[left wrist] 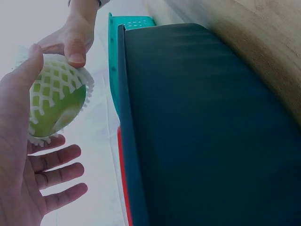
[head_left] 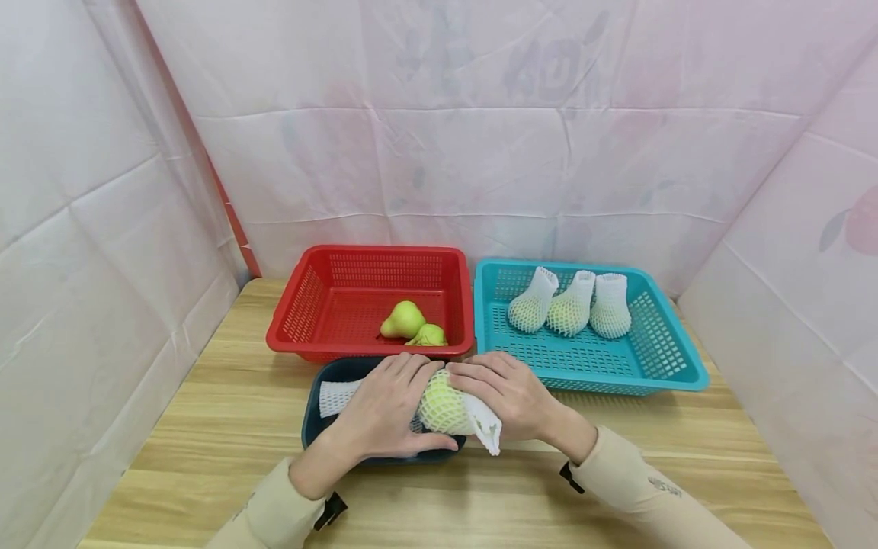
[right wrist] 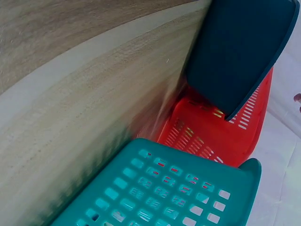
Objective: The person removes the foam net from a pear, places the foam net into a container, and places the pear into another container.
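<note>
Head view: round green pear (head_left: pixel 441 402) in white foam net (head_left: pixel 483 421), above the dark-blue plastic basin (head_left: pixel 312 425)

Right hand (head_left: pixel 504 393) grips the netted pear; left hand (head_left: pixel 386 404) touches it, fingers spread out rather straight. In the left wrist view, one end shows bare skin. If the right hand squeezes or pulls too strongly, the net could tear, or the pear could slip out there.

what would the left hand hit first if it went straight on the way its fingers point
Probably the near rim of the red basket, though the left hand might pass above it
</note>
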A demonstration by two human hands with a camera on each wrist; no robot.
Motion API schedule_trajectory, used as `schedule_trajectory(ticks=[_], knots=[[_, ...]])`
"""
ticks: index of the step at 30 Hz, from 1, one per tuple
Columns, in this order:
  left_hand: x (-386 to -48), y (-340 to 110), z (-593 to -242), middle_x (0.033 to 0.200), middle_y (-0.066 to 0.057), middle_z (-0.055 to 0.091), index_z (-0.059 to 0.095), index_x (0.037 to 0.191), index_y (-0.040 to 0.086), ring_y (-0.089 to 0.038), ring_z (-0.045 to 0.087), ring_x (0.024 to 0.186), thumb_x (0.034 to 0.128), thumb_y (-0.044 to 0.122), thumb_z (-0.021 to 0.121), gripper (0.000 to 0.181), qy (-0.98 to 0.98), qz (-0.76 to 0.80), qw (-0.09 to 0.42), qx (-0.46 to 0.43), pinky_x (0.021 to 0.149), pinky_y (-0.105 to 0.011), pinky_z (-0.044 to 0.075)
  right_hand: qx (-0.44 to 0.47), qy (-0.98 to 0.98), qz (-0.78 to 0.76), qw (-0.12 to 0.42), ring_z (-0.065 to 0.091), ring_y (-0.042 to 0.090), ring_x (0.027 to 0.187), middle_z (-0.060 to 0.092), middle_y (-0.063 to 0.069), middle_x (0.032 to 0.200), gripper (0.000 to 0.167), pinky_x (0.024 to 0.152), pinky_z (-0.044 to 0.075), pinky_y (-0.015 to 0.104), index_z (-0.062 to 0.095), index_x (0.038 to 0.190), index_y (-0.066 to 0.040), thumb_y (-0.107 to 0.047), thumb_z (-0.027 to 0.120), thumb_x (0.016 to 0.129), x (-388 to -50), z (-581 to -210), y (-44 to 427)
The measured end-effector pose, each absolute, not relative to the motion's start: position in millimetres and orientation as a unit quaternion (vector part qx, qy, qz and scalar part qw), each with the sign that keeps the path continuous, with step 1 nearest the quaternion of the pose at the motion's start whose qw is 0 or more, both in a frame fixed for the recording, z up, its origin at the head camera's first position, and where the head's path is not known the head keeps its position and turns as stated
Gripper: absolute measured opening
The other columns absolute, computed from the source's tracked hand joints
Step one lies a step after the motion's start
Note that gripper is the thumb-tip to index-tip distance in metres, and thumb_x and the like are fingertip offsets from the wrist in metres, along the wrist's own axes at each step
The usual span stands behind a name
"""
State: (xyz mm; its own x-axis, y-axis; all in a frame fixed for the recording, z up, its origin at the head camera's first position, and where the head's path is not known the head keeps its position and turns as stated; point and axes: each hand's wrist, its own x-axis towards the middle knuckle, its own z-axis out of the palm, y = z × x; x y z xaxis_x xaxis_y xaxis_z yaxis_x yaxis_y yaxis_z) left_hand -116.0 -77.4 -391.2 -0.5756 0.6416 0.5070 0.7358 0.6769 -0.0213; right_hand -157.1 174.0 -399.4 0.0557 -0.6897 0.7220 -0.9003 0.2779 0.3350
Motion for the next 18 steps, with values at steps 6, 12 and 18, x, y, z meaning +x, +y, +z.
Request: schedule_trajectory(ticks=[6, 12, 18], knots=[[-115.9, -74.3, -392.5, 0.119, -0.001, 0.071, 0.062, 0.131, 0.010, -0.014, 0.064, 0.106, 0.0716, 0.081, 0.078, 0.094, -0.875, -0.100, 0.272, -0.387, 0.096, -0.029, 0.058, 0.588, -0.673, 0.131, 0.429, 0.072, 0.029, 0.107, 0.076, 0.015, 0.125, 0.063, 0.089, 0.059, 0.039, 0.069, 0.125, 0.001, -0.055, 0.066, 0.096, -157.9, -401.5, 172.2], [-114.0, -71.4, -392.4, 0.105, 0.002, 0.073, 0.065, 0.121, 0.011, -0.012, 0.062, 0.091, 0.0710, 0.072, 0.082, 0.080, -0.877, -0.109, 0.277, -0.377, 0.083, -0.025, 0.057, 0.581, -0.683, 0.134, 0.423, 0.071, 0.028, 0.109, 0.076, 0.013, 0.127, 0.065, 0.090, 0.059, 0.038, 0.069, 0.127, 0.000, -0.056, 0.070, 0.094, -156.2, -403.4, 171.3], [-112.5, -71.1, -391.3, 0.103, 0.002, 0.075, 0.066, 0.119, 0.011, -0.011, 0.062, 0.089, 0.0670, 0.067, 0.087, 0.080, -0.879, -0.134, 0.267, -0.371, 0.082, -0.025, 0.057, 0.582, -0.691, 0.138, 0.406, 0.070, 0.028, 0.112, 0.074, 0.014, 0.132, 0.070, 0.093, 0.058, 0.039, 0.067, 0.131, 0.000, -0.058, 0.074, 0.091, -154.1, -402.3, 172.5]])
